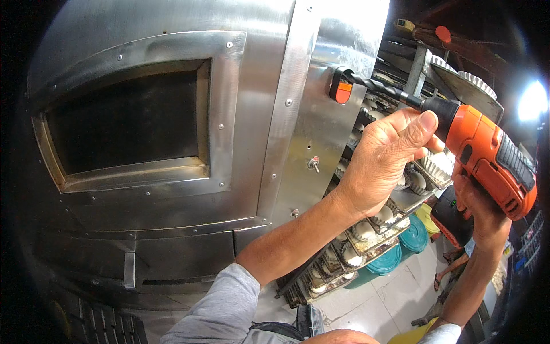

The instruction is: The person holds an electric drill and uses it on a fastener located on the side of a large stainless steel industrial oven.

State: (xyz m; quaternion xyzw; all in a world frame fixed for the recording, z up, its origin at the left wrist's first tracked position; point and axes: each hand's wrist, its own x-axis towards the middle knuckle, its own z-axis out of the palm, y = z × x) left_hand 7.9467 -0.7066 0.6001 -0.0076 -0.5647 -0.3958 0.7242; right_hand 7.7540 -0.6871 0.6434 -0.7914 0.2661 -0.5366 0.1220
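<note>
An orange and black cordless drill (484, 149) is held level with the metal panel. My left hand (395, 149) is closed at the drill's black chuck (441, 114), thumb raised along it. My right hand (481, 209) grips the drill's handle underneath. The long spiral bit (378, 86) reaches left to a black oval switch housing with red and orange buttons (342, 92); its tip is at or in the housing's upper part, and I cannot tell exactly which. Below sit small toggle switches (314, 164) on the steel panel (306, 132), beside a dark window (123, 120) in the steel cabinet.
Behind the drill stands a rack of trays with fluted moulds (355, 258). Teal lidded buckets (412, 235) stand on the tiled floor (372, 304). Another person's leg and sandalled foot (444, 272) show at lower right. A bright lamp (531, 100) glares at right.
</note>
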